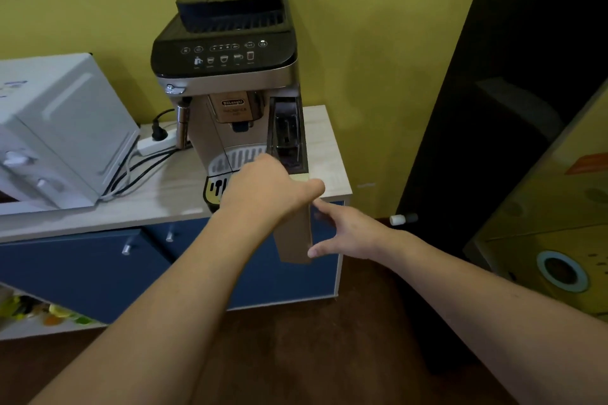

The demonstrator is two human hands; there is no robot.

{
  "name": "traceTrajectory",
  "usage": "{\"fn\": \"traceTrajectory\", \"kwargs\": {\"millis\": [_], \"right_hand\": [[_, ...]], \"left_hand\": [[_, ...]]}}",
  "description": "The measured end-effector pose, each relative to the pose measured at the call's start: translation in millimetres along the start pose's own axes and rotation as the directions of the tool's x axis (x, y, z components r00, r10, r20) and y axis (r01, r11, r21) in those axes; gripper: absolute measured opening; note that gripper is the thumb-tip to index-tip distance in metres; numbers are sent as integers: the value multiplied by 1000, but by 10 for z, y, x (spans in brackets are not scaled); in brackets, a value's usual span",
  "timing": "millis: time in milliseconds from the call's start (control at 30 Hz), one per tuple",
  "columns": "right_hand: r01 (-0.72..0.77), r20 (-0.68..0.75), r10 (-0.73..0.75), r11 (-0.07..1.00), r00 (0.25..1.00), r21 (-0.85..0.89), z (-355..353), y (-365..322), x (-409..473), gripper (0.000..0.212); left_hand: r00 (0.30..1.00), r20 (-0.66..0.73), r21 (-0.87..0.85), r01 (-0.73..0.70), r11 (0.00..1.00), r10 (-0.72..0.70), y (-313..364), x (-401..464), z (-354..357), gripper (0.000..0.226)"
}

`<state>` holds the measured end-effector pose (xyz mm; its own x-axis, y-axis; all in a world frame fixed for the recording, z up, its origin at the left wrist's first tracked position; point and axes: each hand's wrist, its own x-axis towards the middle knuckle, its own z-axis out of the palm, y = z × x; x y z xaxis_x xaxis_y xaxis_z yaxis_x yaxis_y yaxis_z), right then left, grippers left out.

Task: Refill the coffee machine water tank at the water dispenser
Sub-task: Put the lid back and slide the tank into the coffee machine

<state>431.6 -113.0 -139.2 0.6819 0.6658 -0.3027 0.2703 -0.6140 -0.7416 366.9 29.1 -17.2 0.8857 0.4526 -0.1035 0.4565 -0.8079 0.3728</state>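
On the cabinet top: a coffee machine (227, 82) stands on a pale wood countertop (158, 194) over blue cabinet doors (82, 270), against a yellow-green wall.
Water tank: a tall beige-fronted water tank (293, 233) is drawn partly out of the machine's right front side, its front panel hanging past the counter edge; the dark slot (287, 131) behind it shows.
Left hand: the left hand (269, 187) grips the top of the tank's front, fingers curled over its upper edge, thumb (312, 189) lying across the top.
Right hand: the right hand (342, 230) is at the tank's right edge, fingers straight and spread; the fingertips (312, 252) seem to touch the panel's lower right side, though contact is unclear.
Beside the machine: a white microwave (56, 131) sits to the left, with a white power strip (154, 141) and black cables between them.
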Motion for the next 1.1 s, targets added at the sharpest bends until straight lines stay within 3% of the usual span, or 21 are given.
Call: {"fn": "traceTrajectory", "kwargs": {"millis": [100,167,267,367,500,633,867,967,1100], "right_hand": [[2,55,3,996,998,-87,-174,-84,83,78],[-36,-36,39,994,999,98,-436,-271,187,58],[-16,-212,117,904,970,427,-838,-643,487,36],[-86,-181,158,931,971,355,-947,-923,740,51],[-62,-295,146,959,944,275,-933,-969,878,19],[-30,-316,110,969,942,246,-1013,-913,900,15],[-34,-243,117,947,963,321,-1043,-915,942,26],[-31,-187,120,908,975,418,-1052,-858,970,28],[16,-161,113,771,980,636,-1013,-773,1061,33]], "left_hand": [[993,-119,21,-19,1000,21,-44,-43,-32,42],[988,-148,10,-37,999,38,-39,-39,-18,41],[979,-201,6,-19,1000,20,-14,-30,62,48],[964,-266,-28,2,1000,-9,-16,-53,171,55],[967,-250,-137,-74,988,38,-44,-127,284,60],[958,-267,-169,-151,974,103,-87,-161,360,55],[943,-324,-147,-132,980,78,-86,6,377,46],[942,-328,-152,-123,981,67,-112,101,376,46],[941,-330,-165,-132,977,71,-122,255,349,40]]}}
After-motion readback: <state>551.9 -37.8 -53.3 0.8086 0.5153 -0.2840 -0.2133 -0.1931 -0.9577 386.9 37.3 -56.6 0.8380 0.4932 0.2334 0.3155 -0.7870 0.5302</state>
